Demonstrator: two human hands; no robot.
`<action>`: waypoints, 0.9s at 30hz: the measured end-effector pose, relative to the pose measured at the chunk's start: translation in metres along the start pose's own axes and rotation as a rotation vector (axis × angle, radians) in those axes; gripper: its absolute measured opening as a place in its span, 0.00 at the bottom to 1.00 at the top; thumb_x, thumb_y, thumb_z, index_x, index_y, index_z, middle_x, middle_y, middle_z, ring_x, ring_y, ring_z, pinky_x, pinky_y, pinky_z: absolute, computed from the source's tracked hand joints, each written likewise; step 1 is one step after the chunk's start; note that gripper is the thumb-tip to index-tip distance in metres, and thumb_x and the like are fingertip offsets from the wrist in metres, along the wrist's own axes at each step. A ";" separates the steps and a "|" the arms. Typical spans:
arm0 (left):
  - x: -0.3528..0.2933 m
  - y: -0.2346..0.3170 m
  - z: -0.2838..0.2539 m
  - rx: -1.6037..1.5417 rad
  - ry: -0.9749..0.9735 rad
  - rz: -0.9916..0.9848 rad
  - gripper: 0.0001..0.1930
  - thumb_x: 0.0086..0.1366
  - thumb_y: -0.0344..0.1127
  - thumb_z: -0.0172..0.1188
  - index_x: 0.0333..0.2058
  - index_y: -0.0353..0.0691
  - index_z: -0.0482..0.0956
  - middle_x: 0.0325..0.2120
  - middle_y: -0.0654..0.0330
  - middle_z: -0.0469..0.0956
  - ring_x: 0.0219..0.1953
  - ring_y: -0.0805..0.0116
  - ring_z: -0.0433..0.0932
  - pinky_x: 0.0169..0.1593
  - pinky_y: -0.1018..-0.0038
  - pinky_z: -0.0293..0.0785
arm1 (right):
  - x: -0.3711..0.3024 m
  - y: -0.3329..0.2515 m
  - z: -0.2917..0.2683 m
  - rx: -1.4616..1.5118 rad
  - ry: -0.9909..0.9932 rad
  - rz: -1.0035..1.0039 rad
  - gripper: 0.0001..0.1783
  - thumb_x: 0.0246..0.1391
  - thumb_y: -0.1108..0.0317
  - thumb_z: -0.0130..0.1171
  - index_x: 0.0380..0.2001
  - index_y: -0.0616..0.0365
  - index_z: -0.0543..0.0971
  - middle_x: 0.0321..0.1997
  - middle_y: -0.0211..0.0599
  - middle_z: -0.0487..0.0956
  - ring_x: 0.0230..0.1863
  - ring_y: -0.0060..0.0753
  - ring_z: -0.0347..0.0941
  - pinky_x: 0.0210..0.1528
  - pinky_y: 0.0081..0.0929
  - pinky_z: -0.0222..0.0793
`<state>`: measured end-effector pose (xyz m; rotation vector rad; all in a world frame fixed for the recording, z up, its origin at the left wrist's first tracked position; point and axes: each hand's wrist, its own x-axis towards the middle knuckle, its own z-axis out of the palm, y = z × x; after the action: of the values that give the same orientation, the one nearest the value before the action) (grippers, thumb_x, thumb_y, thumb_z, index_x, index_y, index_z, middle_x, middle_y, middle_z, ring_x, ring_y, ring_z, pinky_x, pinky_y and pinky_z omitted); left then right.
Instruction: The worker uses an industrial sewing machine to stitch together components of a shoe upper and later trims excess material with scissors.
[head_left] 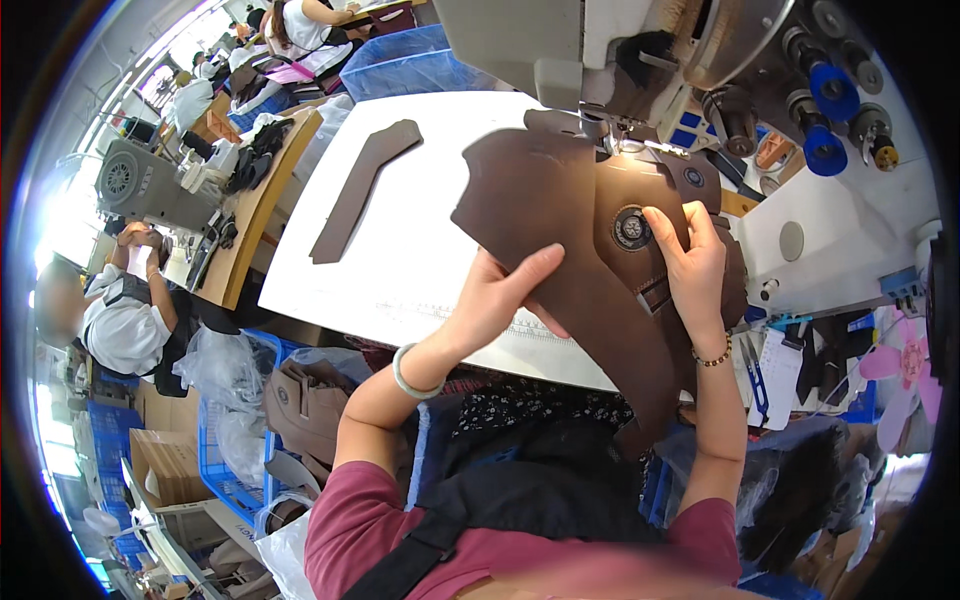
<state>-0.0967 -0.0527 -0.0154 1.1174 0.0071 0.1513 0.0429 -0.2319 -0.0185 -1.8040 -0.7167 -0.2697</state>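
A large brown leather-like panel (540,190) spreads across the white sewing table and hangs over its front edge toward my lap. My left hand (495,300) grips its left side, thumb on top and fingers partly hidden underneath. To the right, under the sewing machine's (600,60) lit needle area, lies more brown material with a round dark badge (631,229). My right hand (693,270) is closed on that part, its thumb beside the badge and its other fingers curled at the right. Separately, a narrow bent brown strip (362,195) rests farther left on the table.
Thread spools and blue-capped knobs (825,150) sit at the upper right. Tweezers (752,380) lie near a white paper, with a pink fan (900,365) beyond. Blue crates (412,62) stand behind the table and at lower left, where brown pieces (305,410) are heaped. Other people work at the left.
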 end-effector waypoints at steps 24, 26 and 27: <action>0.028 0.009 -0.001 1.337 0.022 0.845 0.24 0.53 0.19 0.53 0.50 0.37 0.77 0.56 0.54 0.71 0.64 0.55 0.63 0.67 0.54 0.53 | 0.007 -0.007 -0.001 0.285 -0.080 0.178 0.12 0.57 0.67 0.61 0.24 0.60 0.70 0.23 0.19 0.67 0.27 0.08 0.58 0.28 0.12 0.57; 0.024 0.025 -0.008 1.479 -0.135 0.757 0.32 0.47 0.17 0.51 0.56 0.38 0.71 0.60 0.54 0.66 0.66 0.55 0.58 0.68 0.55 0.52 | 0.008 -0.007 -0.001 0.334 -0.099 0.179 0.12 0.57 0.66 0.61 0.25 0.60 0.71 0.24 0.19 0.68 0.27 0.08 0.59 0.28 0.13 0.58; 0.022 0.031 -0.010 1.551 -0.209 0.699 0.36 0.45 0.17 0.51 0.58 0.39 0.68 0.62 0.55 0.63 0.67 0.56 0.56 0.68 0.55 0.51 | 0.010 -0.006 -0.002 0.340 -0.094 0.214 0.12 0.56 0.66 0.61 0.26 0.61 0.72 0.24 0.20 0.70 0.27 0.08 0.60 0.28 0.13 0.59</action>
<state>-0.0793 -0.0281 0.0093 2.6506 -0.5394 0.7293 0.0470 -0.2289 -0.0081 -1.5581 -0.5883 0.0772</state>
